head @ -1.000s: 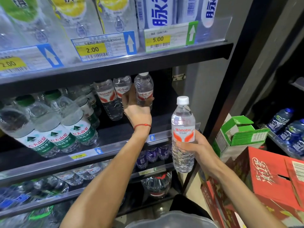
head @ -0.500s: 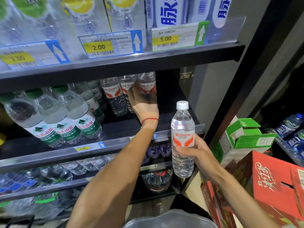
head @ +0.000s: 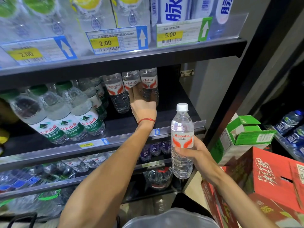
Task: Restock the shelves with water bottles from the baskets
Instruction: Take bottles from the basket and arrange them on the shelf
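Left hand [head: 143,104] is deep in the middle shelf [head: 174,111], arm stretched far in, a red cord bracelet [head: 146,120] on the wrist. Its fingers are curled round the shelved Wahaha bottle [head: 149,84], the rightmost of three red-and-white labelled bottles standing upright in a row at the back. You can see the fingers through the clear plastic, and the thumb sits on the bottle's left side, between it and its neighbour.

Over to the right hand [head: 195,153]: it's clamped on the held Wahaha bottle [head: 182,140], gripping just below the label. That one is upright with its white cap on, in the air in front of the shelf's near right end and not touching the shelf. The two hands are well apart, one far in, one near.

On the left part of the same shelf stands a group of green-capped Nongfu Spring bottles [head: 65,116], reaching close to the front rail.

The shelf above carries a yellow 2.00 price tag [head: 105,42] and, to its right, a 5.00 price tag [head: 170,34].

The shelf below shows purple-labelled bottles [head: 154,148].

Right of the shelving, a green-and-white carton [head: 243,134] rests on top of a red carton [head: 271,178]. Further right are blue-labelled bottles [head: 289,122].
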`<state>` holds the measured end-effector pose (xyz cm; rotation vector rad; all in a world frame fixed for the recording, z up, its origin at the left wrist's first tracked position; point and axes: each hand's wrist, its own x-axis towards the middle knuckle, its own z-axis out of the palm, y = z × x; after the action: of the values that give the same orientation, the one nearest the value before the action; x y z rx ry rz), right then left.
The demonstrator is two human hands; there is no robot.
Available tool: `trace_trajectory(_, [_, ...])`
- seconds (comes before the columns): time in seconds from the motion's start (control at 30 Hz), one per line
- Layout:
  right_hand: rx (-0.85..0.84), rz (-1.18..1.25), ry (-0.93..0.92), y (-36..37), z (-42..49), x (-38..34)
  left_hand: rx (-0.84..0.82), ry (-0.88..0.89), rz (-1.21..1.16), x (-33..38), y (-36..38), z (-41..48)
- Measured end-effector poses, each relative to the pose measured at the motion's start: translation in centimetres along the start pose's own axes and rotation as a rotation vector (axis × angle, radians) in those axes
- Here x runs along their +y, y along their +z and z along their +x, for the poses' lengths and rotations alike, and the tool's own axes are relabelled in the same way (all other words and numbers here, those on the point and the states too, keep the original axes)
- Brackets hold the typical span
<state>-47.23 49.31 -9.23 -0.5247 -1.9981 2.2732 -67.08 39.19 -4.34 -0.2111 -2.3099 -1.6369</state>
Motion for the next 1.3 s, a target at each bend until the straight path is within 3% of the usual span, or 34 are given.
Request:
trace_trajectory(0.1, [0.002, -0.007, -0.012, 0.6, -0.7, -0.2, 0.009, 0.135, 0.043, 0.5, -1.6, -0.4])
trace_trajectory(0.2, [0.012, -0.004, -0.034, 1.3, -1.6, -0.6, -0.151, 0.179, 0.248, 0.7, -4.3, -1.2])
trace_trajectory(0.37, [-0.017, -0.031, -0.034, 2.6, -3.0, -1.6, -0.431, 0.592, 0.633, 1.4, -10.7, -0.7])
trace_trajectory(0.53, [-0.036, -0.119, -0.003, 4.0, -3.9, -2.1, -0.604, 0.793, 0.909, 1.4, -14.8, -0.8])
trace_trajectory(0.73, [0.028, -0.246, -0.055, 6.0, -5.3, -2.8, -0.7, 0.8, 1.101, -0.1, -17.8, -1.9])
trace_trajectory(1.1, [0.251, -0.436, -0.49, 5.2, 0.7, -8.5, -0.7, 0.737, 1.109, 0.2, -19.2, -1.0])
trace_trajectory(1.3, [0.412, -0.358, -0.476, 3.9, 6.9, -9.0, -0.698, 0.78, 1.099, -0.8, -17.7, -0.2])
